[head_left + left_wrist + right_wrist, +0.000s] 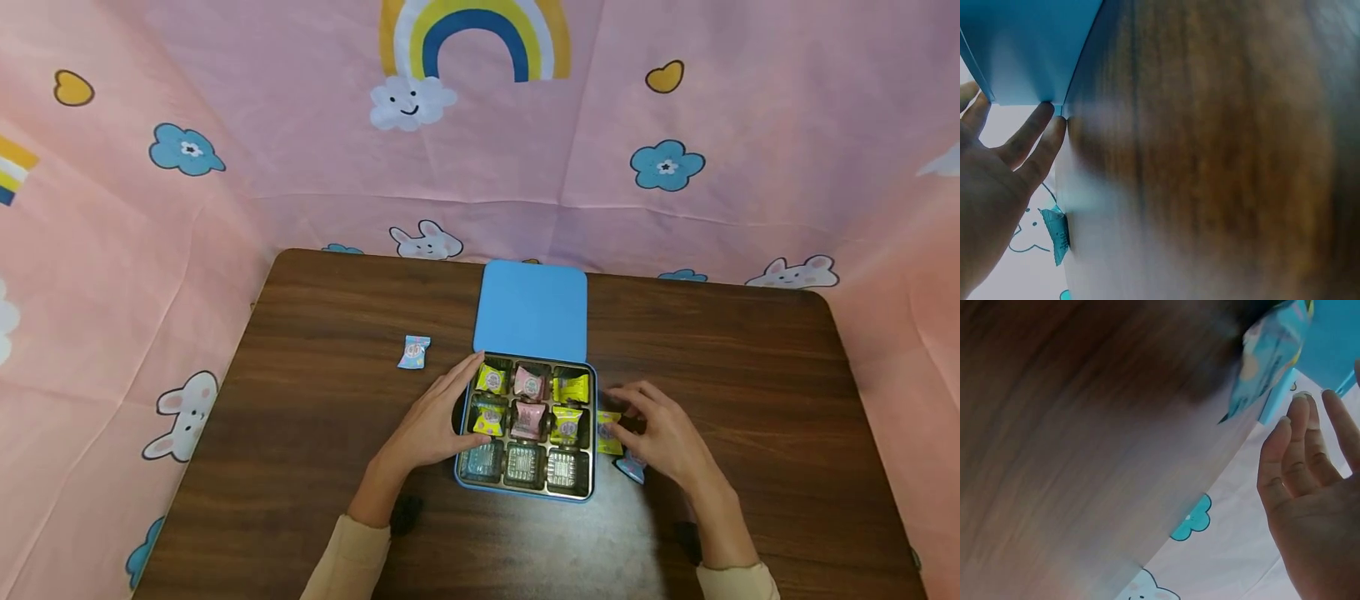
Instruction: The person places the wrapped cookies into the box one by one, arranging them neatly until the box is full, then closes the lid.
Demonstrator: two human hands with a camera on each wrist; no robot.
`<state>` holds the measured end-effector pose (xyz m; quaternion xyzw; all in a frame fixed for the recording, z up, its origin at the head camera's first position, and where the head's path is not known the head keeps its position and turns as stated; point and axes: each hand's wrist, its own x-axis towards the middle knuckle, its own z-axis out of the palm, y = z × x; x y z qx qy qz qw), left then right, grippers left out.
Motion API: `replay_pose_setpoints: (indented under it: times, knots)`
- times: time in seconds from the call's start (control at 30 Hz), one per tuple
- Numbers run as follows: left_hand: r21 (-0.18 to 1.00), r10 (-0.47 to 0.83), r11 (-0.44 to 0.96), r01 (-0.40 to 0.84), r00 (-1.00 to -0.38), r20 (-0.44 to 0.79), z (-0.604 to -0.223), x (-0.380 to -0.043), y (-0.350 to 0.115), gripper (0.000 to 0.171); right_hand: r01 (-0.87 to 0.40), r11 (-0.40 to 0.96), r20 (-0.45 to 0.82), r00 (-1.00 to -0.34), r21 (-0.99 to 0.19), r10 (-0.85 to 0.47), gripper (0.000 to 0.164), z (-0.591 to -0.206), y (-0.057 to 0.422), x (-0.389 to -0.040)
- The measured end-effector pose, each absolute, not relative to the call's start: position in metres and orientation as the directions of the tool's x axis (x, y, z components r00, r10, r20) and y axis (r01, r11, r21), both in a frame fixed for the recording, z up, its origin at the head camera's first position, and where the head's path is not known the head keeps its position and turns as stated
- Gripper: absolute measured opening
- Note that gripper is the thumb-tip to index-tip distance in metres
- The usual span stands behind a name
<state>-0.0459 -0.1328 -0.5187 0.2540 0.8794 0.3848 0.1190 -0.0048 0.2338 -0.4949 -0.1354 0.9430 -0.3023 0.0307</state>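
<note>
A blue-rimmed tin [525, 492] with a divided insert lies on the table. Yellow and pink wrapped candies, such as the pink candy [528, 421], sit in its back and middle rows; the front row shows its ribbed plastic bottoms. At the tin's left side is my left hand [431, 421], its extended fingers touching the wall and its thumb over the compartments. Beside the right wall, my right hand [660, 433] has loosely bent fingers with nothing visible between them. A yellow candy [609, 433] and a blue candy [631, 467] lie partly behind its thumb.
The tin's blue lid [532, 312] lies flat behind it, against its back edge. Another blue candy [414, 352] lies on the brown table [322, 375] left of the lid. A pink printed cloth [510, 158] hangs around the table's back and sides.
</note>
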Motion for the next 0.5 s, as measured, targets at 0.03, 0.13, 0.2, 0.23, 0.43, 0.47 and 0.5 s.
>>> replay_pose_setpoints:
  times: [0.03, 0.13, 0.2, 0.23, 0.43, 0.47, 0.5]
  knots:
    - [0.737, 0.541, 0.571, 0.362, -0.841, -0.006, -0.519, -0.046, -0.133, 0.114, -0.235, 0.782, 0.018, -0.961, -0.577, -0.276, 0.049, -0.496, 0.236, -0.004]
    - [0.742, 0.545, 0.558, 0.372, -0.838, 0.011, -0.520, -0.046, -0.132, 0.113, -0.222, 0.785, 0.000, -0.962, -0.579, -0.272, 0.050, -0.499, 0.241, -0.001]
    - [0.744, 0.544, 0.555, 0.372, -0.839, 0.013, -0.521, -0.046, -0.132, 0.113, -0.216, 0.781, -0.009, -0.962, -0.587, -0.272, 0.051, -0.501, 0.243, 0.001]
    - [0.744, 0.544, 0.554, 0.373, -0.839, 0.015, -0.521, -0.046, -0.132, 0.113, -0.213, 0.777, -0.013, -0.962, -0.593, -0.273, 0.051, -0.502, 0.244, 0.002]
    - [0.742, 0.534, 0.567, 0.356, -0.845, -0.002, -0.523, -0.045, -0.134, 0.112, -0.207, 0.770, -0.031, -0.959, -0.604, -0.282, 0.050, -0.507, 0.243, 0.005]
    - [0.742, 0.534, 0.567, 0.357, -0.846, -0.001, -0.523, -0.045, -0.133, 0.112, -0.204, 0.775, -0.034, -0.960, -0.599, -0.279, 0.050, -0.508, 0.242, 0.005]
    - [0.740, 0.533, 0.569, 0.358, -0.846, 0.000, -0.524, -0.045, -0.133, 0.112, -0.199, 0.780, -0.039, -0.961, -0.593, -0.275, 0.049, -0.508, 0.241, 0.006]
